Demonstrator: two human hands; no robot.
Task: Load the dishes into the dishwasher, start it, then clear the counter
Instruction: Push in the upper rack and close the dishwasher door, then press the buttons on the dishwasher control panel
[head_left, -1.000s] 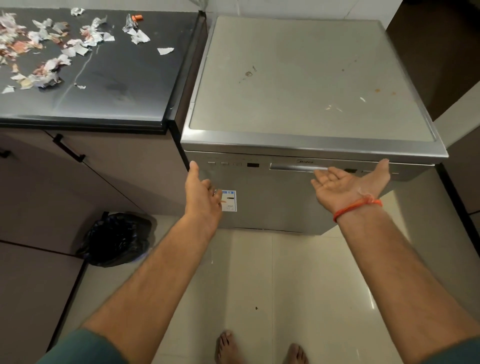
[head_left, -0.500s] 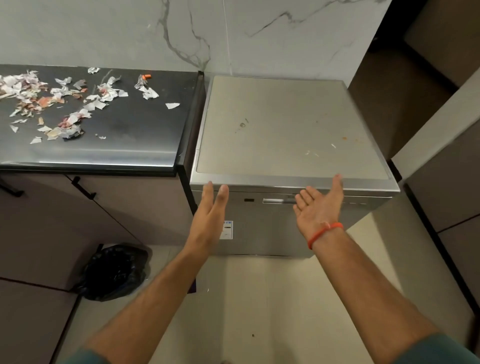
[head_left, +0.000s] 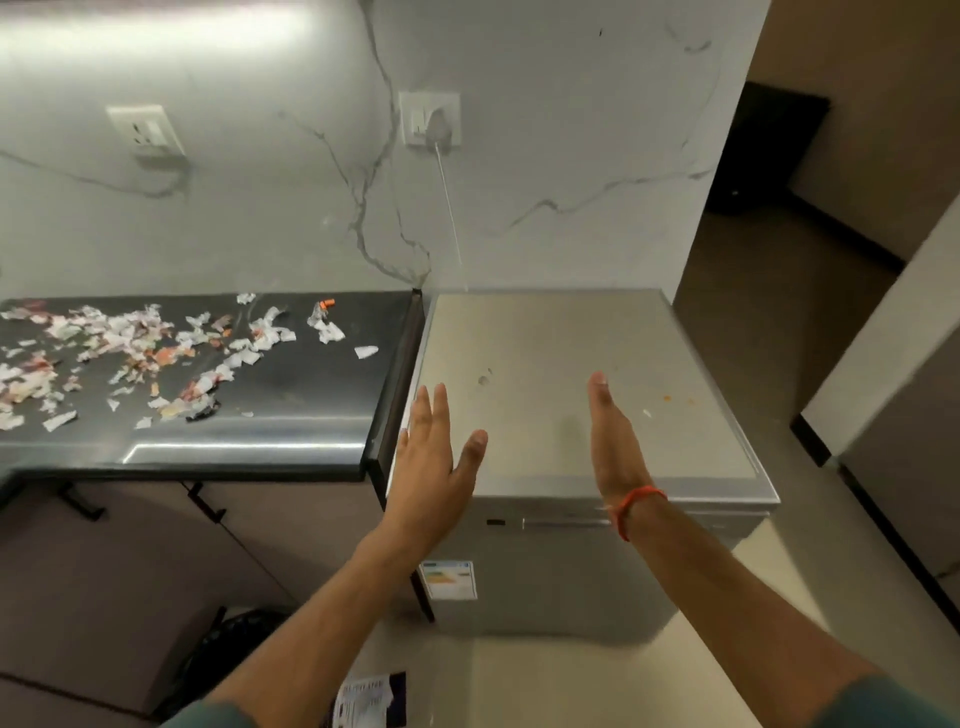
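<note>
I counted one dishwasher (head_left: 582, 374), door closed, and one black counter (head_left: 291, 374) just beside it. Two hands were in view — one left hand (head_left: 434, 457) and one right hand (head_left: 615, 441), both with straight fingers. One orange wristband (head_left: 636, 506) sat on the right wrist. Two wall sockets (head_left: 145, 130) were noted — one with a plug (head_left: 439, 127) in it. The paper scraps (head_left: 130, 358) on the counter were too many to count. One black bag (head_left: 228, 649) lay on the floor.
</note>
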